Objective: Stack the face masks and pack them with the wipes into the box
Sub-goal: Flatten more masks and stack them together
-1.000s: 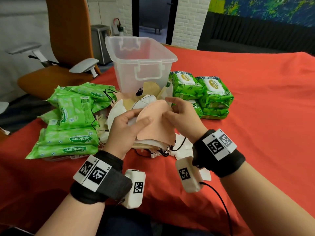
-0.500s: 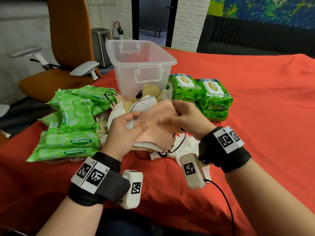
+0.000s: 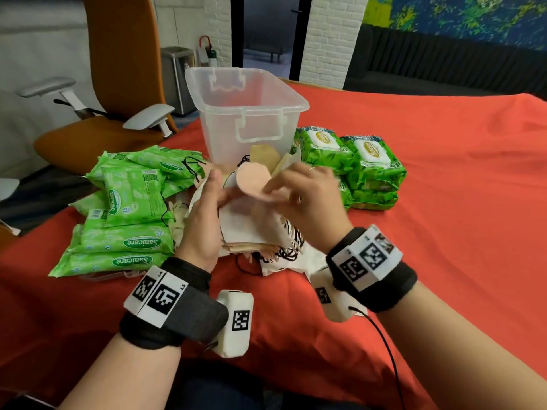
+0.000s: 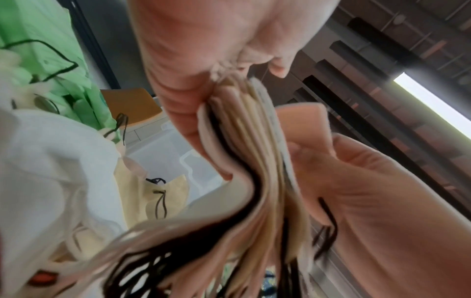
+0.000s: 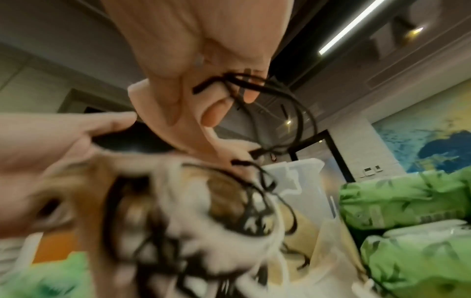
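Head view: at frame centre the left hand point(image 3: 204, 220) clamps a stack of face masks point(image 3: 245, 229) by its near-left edge, thumb on top, held just above the red desk point(image 3: 444, 202). The right hand point(image 3: 307, 199) pinches a pink mask point(image 3: 254, 184) and lays it on top. The clear box point(image 3: 245, 108) stands behind, upper centre, apparently with nothing packed in it; wipes packs point(image 3: 124, 220) lie at left and more wipes point(image 3: 349, 161) at right. To do this well, line the pink mask's fold with the stack's fold before the thumb lets it in.

Left wrist view: the mask edges point(image 4: 244, 145) fan out slightly below the thumb point(image 4: 203, 50), so squaring them against the palm would likely help.

Right wrist view: though blurred, black ear loops point(image 5: 267, 104) dangle from the pinched mask near the fingertips point(image 5: 214, 115) and tangle below. Tuck the loops to 1 side so they do not snag.
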Demonstrator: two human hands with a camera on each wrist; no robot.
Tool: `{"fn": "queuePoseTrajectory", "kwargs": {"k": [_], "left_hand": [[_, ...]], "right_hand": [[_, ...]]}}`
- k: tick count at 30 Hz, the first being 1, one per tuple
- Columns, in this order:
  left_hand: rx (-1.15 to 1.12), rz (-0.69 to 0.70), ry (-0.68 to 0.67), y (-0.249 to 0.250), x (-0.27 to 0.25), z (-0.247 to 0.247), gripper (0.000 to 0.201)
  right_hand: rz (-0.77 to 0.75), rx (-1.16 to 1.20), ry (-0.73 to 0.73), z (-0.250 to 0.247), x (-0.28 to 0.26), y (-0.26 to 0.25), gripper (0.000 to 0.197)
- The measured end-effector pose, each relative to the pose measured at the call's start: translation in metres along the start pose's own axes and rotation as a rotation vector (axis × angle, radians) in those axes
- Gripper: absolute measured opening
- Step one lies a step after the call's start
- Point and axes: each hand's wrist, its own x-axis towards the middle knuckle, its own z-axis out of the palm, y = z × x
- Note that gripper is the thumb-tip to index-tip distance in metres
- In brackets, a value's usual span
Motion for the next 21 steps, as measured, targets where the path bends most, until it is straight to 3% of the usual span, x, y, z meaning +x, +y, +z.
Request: {"fn": "queuePoseTrajectory", "kwargs": {"k": [1, 3, 5, 7, 9, 11, 15, 17, 21], "left_hand": [[-0.002, 0.018, -0.009, 0.0, 0.0, 0.002, 0.06], [0.069, 0.058, 0.015, 0.002, -0.001, 0.003, 0.033], [0.157, 0.092, 0.067, 0.001, -0.002, 0.0, 0.018], [0.206, 0.111, 0.083, -0.002, -0.001, -0.004, 0.021], [0.208, 0.119, 0.065, 0.0, -0.003, -0.003, 0.016], [0.196, 0.12, 0.039, -0.001, -0.003, -0.002, 0.013], [0.218, 0.142, -0.004, 0.0, -0.004, 0.003, 0.026], [0.251, 0.15, -0.016, -0.001, -0.004, 0.002, 0.008], [0.326, 0.184, -0.062, -0.002, -0.004, -0.002, 0.029]], "right_hand": [[-0.037, -0.011, -0.084, 0.007, -0.004, -0.001, 0.016], [-0.065, 0.063, -0.228, 0.011, -0.008, -0.005, 0.015], [-0.005, 0.215, -0.333, 0.004, -0.007, -0.006, 0.023], [0.144, 0.34, -0.306, -0.004, -0.002, -0.004, 0.033], [0.308, 0.334, -0.199, -0.009, 0.003, 0.002, 0.029], [0.425, 0.319, -0.19, -0.011, 0.009, 0.006, 0.029], [0.459, 0.344, -0.161, -0.008, 0.014, 0.007, 0.012], [0.478, 0.379, -0.139, -0.008, 0.015, 0.007, 0.022], [0.435, 0.464, -0.165, -0.005, 0.013, 0.006, 0.017]]}}
